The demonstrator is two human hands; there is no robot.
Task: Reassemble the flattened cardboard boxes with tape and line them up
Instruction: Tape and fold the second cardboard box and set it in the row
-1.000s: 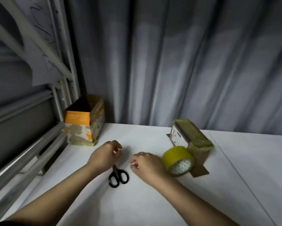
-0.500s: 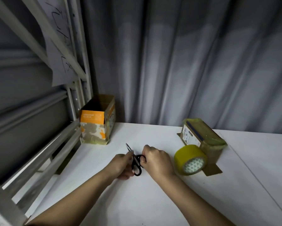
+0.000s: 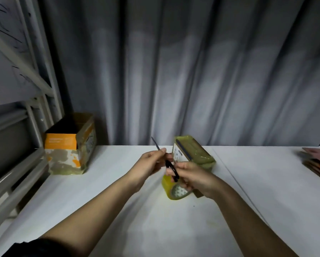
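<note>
Black scissors (image 3: 171, 168), light and rigid, we judge: our left hand (image 3: 151, 163) pinches the blades, our right hand (image 3: 190, 178) grips the handle loops.

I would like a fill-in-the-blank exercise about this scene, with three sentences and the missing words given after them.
1. Both hands hold a pair of black-handled ____ above the white table.
2. The open-topped cardboard box with the orange band stands at the table's far ____ corner.
3. The roll of yellow tape lies just below the ____ hand, in front of the tape-wrapped cardboard box.

Missing words: scissors; left; right
</note>
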